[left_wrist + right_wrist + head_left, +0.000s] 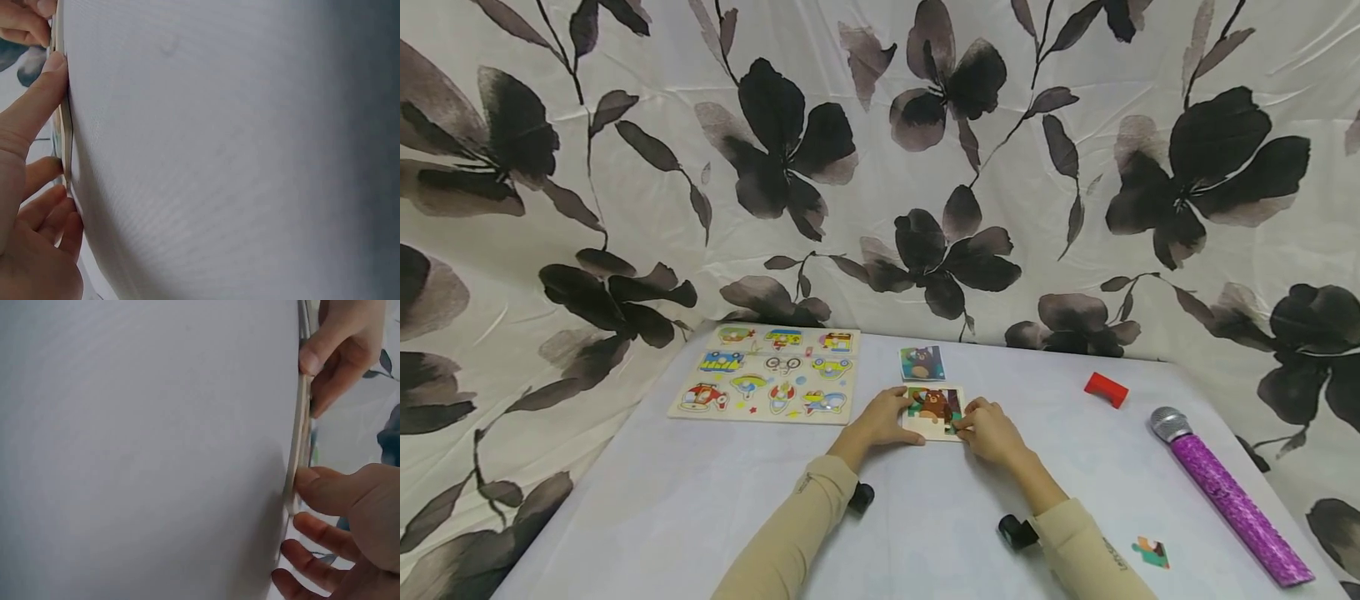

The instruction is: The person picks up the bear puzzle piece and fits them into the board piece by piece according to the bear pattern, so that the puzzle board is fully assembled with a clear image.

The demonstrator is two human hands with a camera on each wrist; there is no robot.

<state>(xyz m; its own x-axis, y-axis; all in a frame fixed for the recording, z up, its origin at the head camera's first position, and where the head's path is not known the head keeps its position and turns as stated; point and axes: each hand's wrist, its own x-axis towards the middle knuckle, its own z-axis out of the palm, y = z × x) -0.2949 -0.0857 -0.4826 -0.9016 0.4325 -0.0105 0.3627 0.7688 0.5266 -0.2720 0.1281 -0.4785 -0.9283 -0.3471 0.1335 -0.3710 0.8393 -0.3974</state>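
Observation:
A small wooden jigsaw board (931,428) with a brown bear picture lies mid-table, its near left part showing bare wood. My left hand (880,417) grips the board's left side, thumb along the near edge and fingers at the far left. At the lower right corner, my right hand (991,429) pinches a jigsaw piece (951,428) against the board; the fingertips hide part of it. Just beyond the board lies a matching bear picture card (922,363). The right wrist view shows the board's edge (299,440) low on the table, between both hands.
To the left lies a wooden vehicle puzzle (793,400). A red block (1107,389) and a purple microphone (1232,496) are on the right. One loose jigsaw piece (1151,552) lies near the front right. Floral cloth (865,167) hangs behind the white table (647,500).

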